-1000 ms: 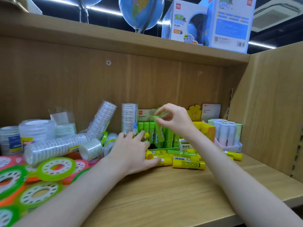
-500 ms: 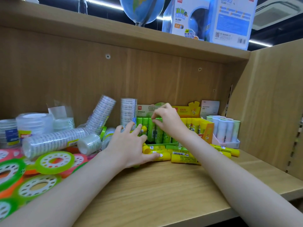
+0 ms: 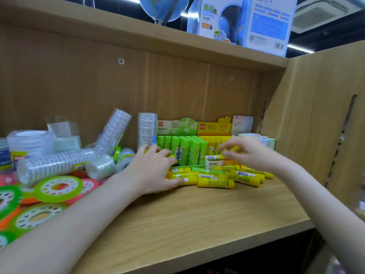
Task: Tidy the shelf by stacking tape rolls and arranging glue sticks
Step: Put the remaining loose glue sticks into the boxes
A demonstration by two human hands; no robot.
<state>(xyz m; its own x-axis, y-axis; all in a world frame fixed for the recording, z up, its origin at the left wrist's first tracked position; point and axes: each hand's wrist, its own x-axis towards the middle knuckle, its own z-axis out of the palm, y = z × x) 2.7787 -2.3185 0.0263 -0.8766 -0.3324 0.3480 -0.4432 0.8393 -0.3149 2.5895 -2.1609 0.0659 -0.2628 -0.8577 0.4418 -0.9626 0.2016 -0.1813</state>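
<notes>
Yellow glue sticks [image 3: 215, 182] lay loose on the wooden shelf [image 3: 197, 218]; the left hand [image 3: 152, 171] gripped several. Right hand [image 3: 246, 153] hovered above them, fingers loosely curled, holding nothing discernible.

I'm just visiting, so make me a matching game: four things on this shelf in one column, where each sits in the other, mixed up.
Things:
1. green glue sticks
2. loose yellow glue sticks
3. globe box
4. green tape ring

Places:
A. on the top shelf
B. standing in a box at the back
C. flat at the left front
D. lying between the hands

Pairs: 1-B, 2-D, 3-A, 4-C
</notes>
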